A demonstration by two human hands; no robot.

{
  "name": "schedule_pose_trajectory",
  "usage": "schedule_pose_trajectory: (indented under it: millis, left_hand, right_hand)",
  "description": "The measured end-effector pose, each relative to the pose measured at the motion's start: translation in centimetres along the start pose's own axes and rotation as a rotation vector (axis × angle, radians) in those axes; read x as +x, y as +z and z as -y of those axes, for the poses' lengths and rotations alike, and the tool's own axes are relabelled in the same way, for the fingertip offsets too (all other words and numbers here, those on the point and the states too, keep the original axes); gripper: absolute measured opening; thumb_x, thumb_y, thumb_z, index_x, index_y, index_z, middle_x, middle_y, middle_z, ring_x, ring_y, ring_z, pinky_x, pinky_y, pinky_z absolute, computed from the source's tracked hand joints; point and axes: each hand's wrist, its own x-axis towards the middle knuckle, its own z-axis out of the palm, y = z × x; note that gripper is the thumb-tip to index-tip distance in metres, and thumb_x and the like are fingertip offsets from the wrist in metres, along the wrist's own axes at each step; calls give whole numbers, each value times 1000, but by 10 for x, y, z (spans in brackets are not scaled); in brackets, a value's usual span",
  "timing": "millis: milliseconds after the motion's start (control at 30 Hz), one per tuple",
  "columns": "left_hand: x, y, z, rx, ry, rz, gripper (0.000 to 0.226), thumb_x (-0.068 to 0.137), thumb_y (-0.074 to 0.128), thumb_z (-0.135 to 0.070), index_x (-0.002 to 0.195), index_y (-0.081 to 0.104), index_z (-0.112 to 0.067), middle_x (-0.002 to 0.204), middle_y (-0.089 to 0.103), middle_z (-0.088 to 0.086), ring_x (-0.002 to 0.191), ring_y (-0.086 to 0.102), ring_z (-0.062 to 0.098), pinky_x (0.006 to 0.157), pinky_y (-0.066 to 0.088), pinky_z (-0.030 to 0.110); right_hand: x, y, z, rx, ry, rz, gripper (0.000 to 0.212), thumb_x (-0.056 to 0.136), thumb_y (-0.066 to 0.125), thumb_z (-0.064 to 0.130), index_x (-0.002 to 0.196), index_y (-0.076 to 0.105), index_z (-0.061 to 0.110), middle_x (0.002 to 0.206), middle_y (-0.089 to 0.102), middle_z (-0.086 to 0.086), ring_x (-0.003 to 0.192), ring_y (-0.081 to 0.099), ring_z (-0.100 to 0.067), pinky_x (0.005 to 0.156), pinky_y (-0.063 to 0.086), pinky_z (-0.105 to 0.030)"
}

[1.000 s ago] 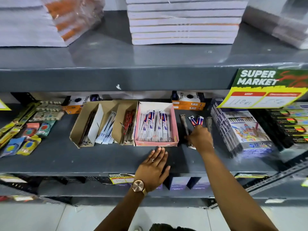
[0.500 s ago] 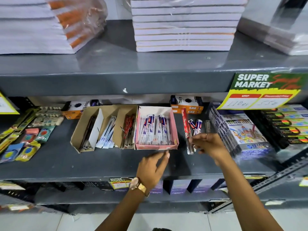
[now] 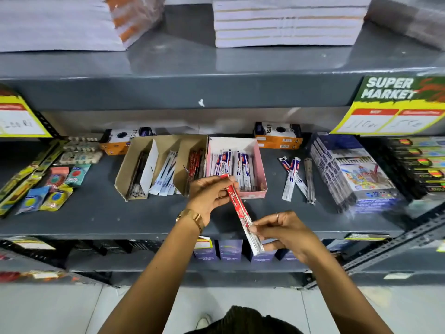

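A long red and white pen packet (image 3: 240, 211) marked "Classic" is held slantwise in front of the grey middle shelf (image 3: 120, 220). My left hand (image 3: 209, 194), with a gold watch on the wrist, grips its upper end. My right hand (image 3: 284, 231) pinches its lower end between thumb and fingers. Just behind the packet stands a pink open box (image 3: 261, 169) with several white and blue pen packets. To its left a brown cardboard box (image 3: 183, 150) holds red packets of the same kind.
Loose pen packets (image 3: 292, 179) lie right of the pink box, beside stacked crayon boxes (image 3: 351, 179). Another cardboard box (image 3: 134, 169) and eraser packs (image 3: 55, 189) sit at the left. Notebook stacks (image 3: 286, 22) fill the upper shelf. A price sign (image 3: 395, 104) hangs at the right.
My right hand lifted the red packet off the shelf and drew it toward me. My left hand left the shelf edge and took hold of the packet's upper end.
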Motion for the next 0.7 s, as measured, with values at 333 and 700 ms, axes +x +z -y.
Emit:
schedule_pose_trajectory:
  millis: [333, 700]
  left_hand:
    - [-12, -26, 12, 48, -54, 31, 15, 85, 68, -13, 99, 71, -8, 94, 75, 9, 86, 72, 22, 69, 54, 25]
    - [-24, -49, 14, -85, 35, -117, 10, 87, 65, -6, 95, 71, -4, 82, 76, 7, 78, 73, 20, 65, 57, 25]
  right_hand:
    - [-3, 17, -21, 57, 33, 36, 16, 74, 74, -1, 89, 76, 2, 82, 75, -16, 70, 69, -22, 60, 60, -32]
    - [-5, 37, -34, 71, 92, -48, 18, 73, 77, 6, 90, 75, 3, 81, 74, -12, 68, 67, -19, 62, 59, -24]
